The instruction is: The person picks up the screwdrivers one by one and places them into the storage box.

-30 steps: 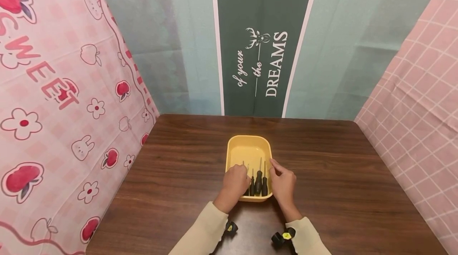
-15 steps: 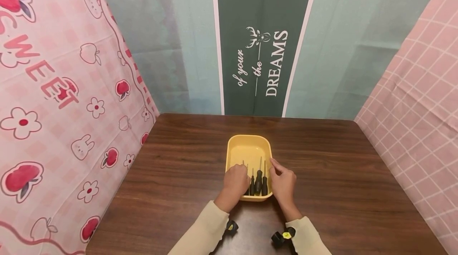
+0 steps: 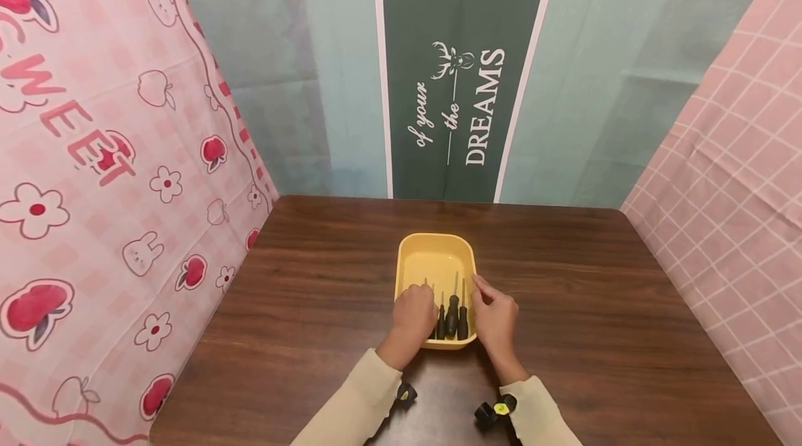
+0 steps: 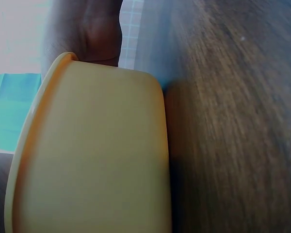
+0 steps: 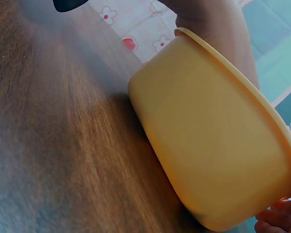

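Observation:
In the head view, a yellow plastic tray [image 3: 435, 243] stands on the table, with several black-handled screwdrivers [image 3: 452, 317] side by side in its near half, shafts pointing away. My left hand [image 3: 414, 312] reaches over the tray's left side, fingers curled down on a screwdriver handle that it mostly hides; thin shafts show just beyond the knuckles. At the right rim, my right hand [image 3: 497, 317] pinches the tray edge between thumb and fingers. The right wrist view shows the tray's outer wall [image 5: 208, 131] and my right fingers [image 5: 276, 221] at its far corner.
The brown wood table [image 3: 595, 307] extends around the tray on every side. Patterned cloths hang at the left [image 3: 144, 251] and right [image 3: 727, 223], and a green printed curtain [image 3: 451, 174] hangs behind the far edge.
A shaft by my left knuckles that leaned slightly has straightened to point away. Both hands keep their places on the tray; the whole view shifts up slightly.

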`<state>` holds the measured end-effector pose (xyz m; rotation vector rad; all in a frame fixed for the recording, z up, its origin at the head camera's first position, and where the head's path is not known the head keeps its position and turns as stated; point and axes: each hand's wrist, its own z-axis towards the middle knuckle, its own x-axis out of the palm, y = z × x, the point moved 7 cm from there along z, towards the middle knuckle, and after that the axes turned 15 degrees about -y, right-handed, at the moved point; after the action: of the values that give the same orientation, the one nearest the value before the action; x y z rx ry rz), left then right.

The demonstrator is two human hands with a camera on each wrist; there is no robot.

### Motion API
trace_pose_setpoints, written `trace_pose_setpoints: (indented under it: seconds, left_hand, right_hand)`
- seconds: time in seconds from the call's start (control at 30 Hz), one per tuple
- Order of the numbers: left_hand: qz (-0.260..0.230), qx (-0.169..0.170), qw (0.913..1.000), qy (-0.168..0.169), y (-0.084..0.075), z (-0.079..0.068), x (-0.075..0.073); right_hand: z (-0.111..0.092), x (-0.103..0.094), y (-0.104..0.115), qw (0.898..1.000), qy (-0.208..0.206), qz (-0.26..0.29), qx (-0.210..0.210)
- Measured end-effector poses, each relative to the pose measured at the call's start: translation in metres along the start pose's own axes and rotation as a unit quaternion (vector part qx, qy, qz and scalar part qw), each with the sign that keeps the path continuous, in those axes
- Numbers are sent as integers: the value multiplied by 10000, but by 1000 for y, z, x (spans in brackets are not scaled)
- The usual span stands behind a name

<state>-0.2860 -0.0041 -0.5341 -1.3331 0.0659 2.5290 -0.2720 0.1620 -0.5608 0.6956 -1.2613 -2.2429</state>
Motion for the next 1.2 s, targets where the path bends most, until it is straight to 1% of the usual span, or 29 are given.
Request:
trace_pose_setpoints:
  seconds: [0.17, 0.27, 0.33, 0.43, 0.53, 0.6, 0.67, 0.77, 0.83, 0.93, 1.07, 1.13, 1.2]
  left_hand:
    - [91, 31, 9996, -269, -1, 1, -4]
    - [140, 138, 9985, -503, -4, 3, -7]
    - [154, 217, 9977, -627, -6, 5, -8]
    - [143, 357, 9962, -782, -10, 9, -12]
    - [34, 458, 9946, -926, -12, 16, -22]
    - [-71, 527, 9934, -1015, -9, 22, -32]
    - [-160, 580, 9929, -1029, -2, 30, -41]
    - [-188, 673, 9910, -1138, 15, 47, -54]
    - [-186, 729, 9889, -1282, 27, 58, -62]
    - [-216, 784, 9837, -1601, 45, 73, -74]
    - [-150, 832, 9789, -1860, 64, 95, -88]
    - [-67, 860, 9778, -1909, 74, 108, -94]
    - [-104, 845, 9778, -1912, 84, 121, -100]
  right_hand:
    - [0, 0, 0, 10000, 2, -98, -4]
    - [3, -2, 1, 9997, -14, -208, -123]
    - [6, -3, 2, 9993, 54, -271, -257]
    - [11, -4, 3, 9977, 387, -302, -465]
    - [17, -3, 4, 9926, 983, -295, -654]
    - [23, -3, 7, 9872, 1368, -351, -745]
    - [31, -5, 11, 9822, 1626, -440, -830]
    - [49, -11, 22, 9761, 1736, -828, -1015]
    - [63, -14, 30, 9720, 1750, -1119, -1098]
    - [83, -17, 43, 9629, 1793, -1453, -1402]
    - [109, -16, 63, 9505, 1882, -1638, -1850]
    - [122, -15, 73, 9448, 1919, -1714, -2028]
    - [135, -14, 83, 9400, 1940, -1768, -2179]
